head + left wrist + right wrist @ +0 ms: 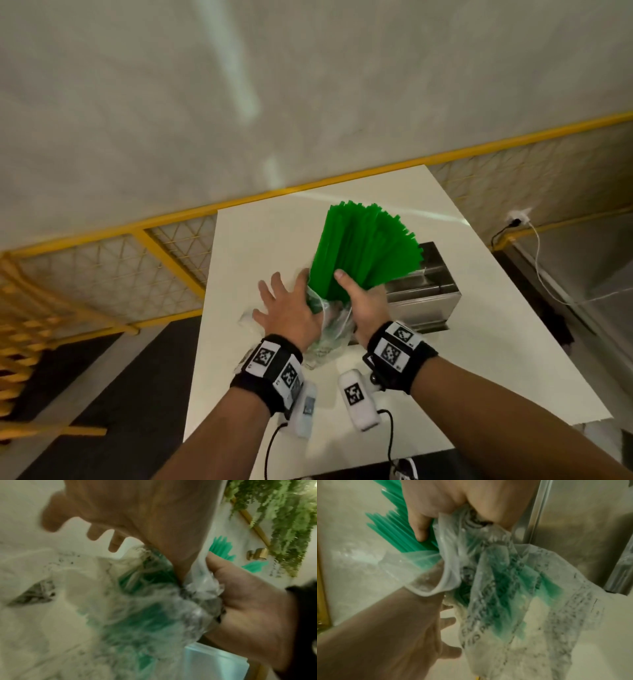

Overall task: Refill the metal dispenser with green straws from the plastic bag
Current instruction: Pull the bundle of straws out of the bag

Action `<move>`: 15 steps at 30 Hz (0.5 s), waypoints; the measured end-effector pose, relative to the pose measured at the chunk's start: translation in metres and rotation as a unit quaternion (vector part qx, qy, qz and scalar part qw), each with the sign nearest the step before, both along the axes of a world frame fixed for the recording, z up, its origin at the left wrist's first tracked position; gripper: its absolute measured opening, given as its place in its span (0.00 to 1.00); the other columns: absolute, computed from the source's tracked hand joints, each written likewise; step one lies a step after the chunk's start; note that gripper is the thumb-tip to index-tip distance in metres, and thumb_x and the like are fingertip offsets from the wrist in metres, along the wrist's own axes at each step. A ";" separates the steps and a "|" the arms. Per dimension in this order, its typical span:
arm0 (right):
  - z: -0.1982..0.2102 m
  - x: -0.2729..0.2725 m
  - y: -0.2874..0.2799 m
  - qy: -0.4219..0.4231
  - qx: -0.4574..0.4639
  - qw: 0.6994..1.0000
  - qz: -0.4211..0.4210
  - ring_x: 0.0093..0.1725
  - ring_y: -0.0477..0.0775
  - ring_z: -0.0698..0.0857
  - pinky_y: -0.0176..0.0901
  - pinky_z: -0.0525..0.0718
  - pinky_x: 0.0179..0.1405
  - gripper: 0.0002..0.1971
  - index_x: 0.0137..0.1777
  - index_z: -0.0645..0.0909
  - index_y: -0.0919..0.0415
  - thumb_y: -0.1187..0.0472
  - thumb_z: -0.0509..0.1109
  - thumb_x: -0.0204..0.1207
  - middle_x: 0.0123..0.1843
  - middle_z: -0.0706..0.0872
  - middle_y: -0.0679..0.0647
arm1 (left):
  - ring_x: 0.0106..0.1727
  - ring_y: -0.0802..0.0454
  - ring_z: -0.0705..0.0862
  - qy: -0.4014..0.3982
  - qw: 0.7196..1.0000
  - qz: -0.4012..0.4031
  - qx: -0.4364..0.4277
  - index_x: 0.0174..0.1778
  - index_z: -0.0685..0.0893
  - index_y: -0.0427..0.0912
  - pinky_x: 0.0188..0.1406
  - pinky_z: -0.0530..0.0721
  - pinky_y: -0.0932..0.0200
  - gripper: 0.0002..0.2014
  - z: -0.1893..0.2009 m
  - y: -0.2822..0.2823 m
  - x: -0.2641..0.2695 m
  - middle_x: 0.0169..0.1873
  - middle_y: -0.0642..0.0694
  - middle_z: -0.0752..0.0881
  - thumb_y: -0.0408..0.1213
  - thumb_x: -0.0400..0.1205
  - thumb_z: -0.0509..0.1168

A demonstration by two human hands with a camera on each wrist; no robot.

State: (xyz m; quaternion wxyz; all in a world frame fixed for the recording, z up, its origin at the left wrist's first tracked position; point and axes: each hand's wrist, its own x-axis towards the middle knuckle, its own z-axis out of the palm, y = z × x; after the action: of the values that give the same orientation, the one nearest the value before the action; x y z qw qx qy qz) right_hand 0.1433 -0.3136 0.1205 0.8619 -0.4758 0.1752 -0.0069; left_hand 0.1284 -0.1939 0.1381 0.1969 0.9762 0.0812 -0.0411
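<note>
Fingers (340, 275) of the right hand (363, 301) are clenched round a thick bundle of green straws (366, 250), gripping it together with the crumpled neck of the plastic bag (496, 582). The straws fan out above the fist, and their lower ends are still inside the bag, which hangs below the hand over the white desk (260, 236). The left hand (287, 308) is spread, fingers straight and released, its palm against the side of the bag. The metal dispenser (424, 291) stands on the desk just beyond and to the right of the right hand.

By my reading, the step in hand is freeing the straws from the bag. Next, the left hand would need to take hold of the loose plastic and draw it down while the right keeps the bundle tight. The bare straws can then be carried over the dispenser and laid in without scattering.
</note>
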 end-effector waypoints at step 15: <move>-0.006 -0.002 -0.007 0.057 0.040 0.997 0.026 0.60 0.53 0.83 0.53 0.80 0.68 0.18 0.61 0.74 0.53 0.57 0.74 0.74 0.63 0.84 0.54 | 0.58 0.41 0.79 -0.038 0.950 0.126 -0.284 0.71 0.68 0.64 0.60 0.81 0.49 0.37 0.006 -0.029 0.001 0.59 0.39 0.74 0.43 0.68 0.76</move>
State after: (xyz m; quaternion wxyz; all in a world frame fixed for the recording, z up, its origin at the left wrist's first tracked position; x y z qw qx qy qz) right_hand 0.1415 -0.3202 0.1142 0.8685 -0.4454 0.2118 0.0499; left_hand 0.1295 -0.2233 0.1444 0.4726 0.8626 0.1807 -0.0005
